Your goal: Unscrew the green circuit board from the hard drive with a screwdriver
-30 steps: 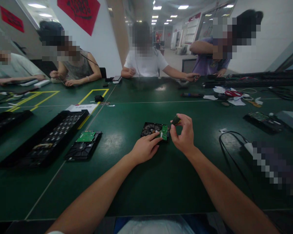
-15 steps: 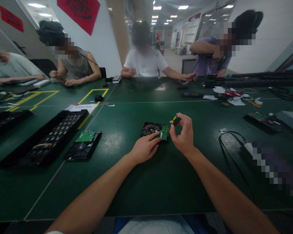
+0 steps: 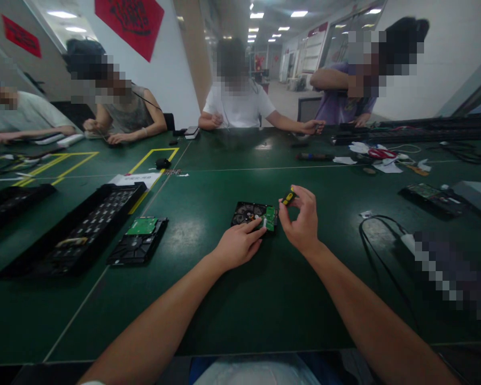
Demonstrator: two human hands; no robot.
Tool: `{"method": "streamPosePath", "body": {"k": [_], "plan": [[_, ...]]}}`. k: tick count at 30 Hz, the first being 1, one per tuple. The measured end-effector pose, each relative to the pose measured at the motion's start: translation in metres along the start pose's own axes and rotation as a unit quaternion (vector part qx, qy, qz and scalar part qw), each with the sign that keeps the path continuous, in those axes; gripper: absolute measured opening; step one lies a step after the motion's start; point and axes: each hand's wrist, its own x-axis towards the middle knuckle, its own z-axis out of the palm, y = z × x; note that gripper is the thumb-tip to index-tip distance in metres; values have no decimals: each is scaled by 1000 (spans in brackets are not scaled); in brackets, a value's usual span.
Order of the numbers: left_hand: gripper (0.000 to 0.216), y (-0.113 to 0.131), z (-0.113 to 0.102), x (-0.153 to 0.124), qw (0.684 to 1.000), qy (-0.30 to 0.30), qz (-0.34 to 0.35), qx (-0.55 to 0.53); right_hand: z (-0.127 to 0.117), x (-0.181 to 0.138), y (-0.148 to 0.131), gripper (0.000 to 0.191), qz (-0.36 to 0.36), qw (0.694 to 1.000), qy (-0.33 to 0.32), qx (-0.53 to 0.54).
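A hard drive [image 3: 246, 210] with a green circuit board [image 3: 271, 218] lies flat on the table in front of me. My left hand [image 3: 240, 245] rests on its near side, fingers stretched out over the board, pressing rather than gripping. To the right of the drive, my right hand [image 3: 302, 219] is closed around the short black and yellow handle of a screwdriver [image 3: 289, 197], held between thumb and fingers. Its shaft and tip cannot be made out. A second hard drive [image 3: 138, 240], also board side up, lies farther left.
Long black trays [image 3: 80, 230] stand on the left of the green table [image 3: 224, 315]. At the right are another drive [image 3: 432, 199], a black cable [image 3: 364, 248] and a pile of small items [image 3: 385, 155]. Several people sit along the far side.
The screwdriver handle has turned slightly in my right hand, showing more yellow. My left hand stays on the drive. The view has shifted a little.
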Motion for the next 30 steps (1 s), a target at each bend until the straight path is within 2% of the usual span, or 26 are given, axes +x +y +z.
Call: {"method": "streamPosePath", "body": {"k": [5, 11, 15, 20, 23, 30], "plan": [[43, 1, 0, 0, 1000, 2, -4, -4, 0, -1, 1, 64, -3, 1000, 10, -11], [44, 1, 1, 0, 1000, 0, -6, -5, 3, -2, 4, 63, -6, 1000, 8, 27], [43, 1, 1, 0, 1000, 8, -10, -13, 2, -1, 3, 65, -13, 1000, 24, -7], [43, 0, 2, 0, 1000, 13, -6, -24, -1, -1, 2, 62, -15, 1000, 11, -2], [43, -2, 5, -1, 999, 26, -5, -29, 0, 0, 2, 63, -19, 1000, 10, 11], [42, -2, 11, -1, 997, 56, -4, -45, -3, 1, -1, 68, -19, 999, 13, -39]]}}
